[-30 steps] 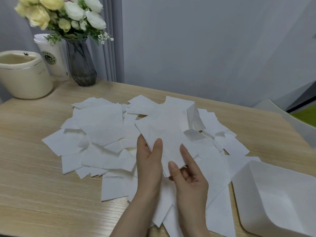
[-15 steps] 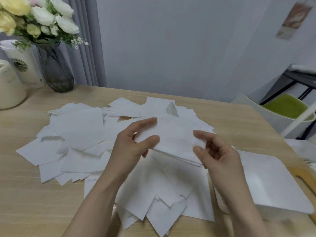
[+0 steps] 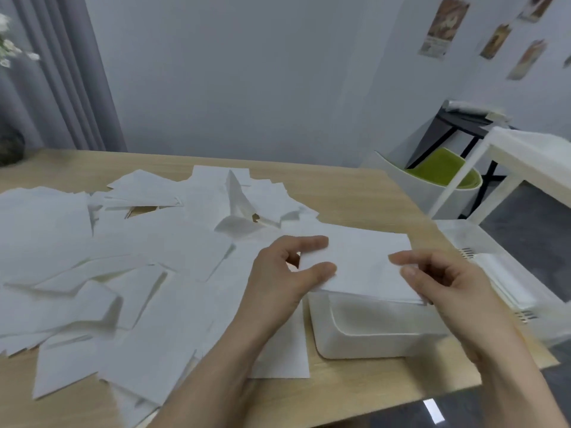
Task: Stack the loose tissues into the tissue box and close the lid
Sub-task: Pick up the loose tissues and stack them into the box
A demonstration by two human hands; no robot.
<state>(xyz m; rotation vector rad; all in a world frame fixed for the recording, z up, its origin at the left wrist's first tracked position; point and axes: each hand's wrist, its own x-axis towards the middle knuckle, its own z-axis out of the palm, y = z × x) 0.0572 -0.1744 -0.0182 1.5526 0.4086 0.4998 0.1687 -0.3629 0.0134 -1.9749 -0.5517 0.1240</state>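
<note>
A thin stack of white tissues (image 3: 367,261) is held flat just above the open white tissue box (image 3: 364,332) near the table's right front corner. My left hand (image 3: 287,273) pinches the stack's left edge between thumb and fingers. My right hand (image 3: 445,282) grips its right edge with curled fingers. Many loose white tissues (image 3: 129,273) lie scattered over the wooden table (image 3: 355,193) to the left of the box. The stack hides the back part of the box's inside.
A white tray-like piece (image 3: 494,267) lies just right of the box at the table's edge. Beyond the table stand a white chair with a green seat (image 3: 438,174) and a white side table (image 3: 525,149). A dark vase (image 3: 10,146) is at far left.
Both hands carried the tissue stack to the right, from over the scattered pile to just above the open box. The view swung right with them.
</note>
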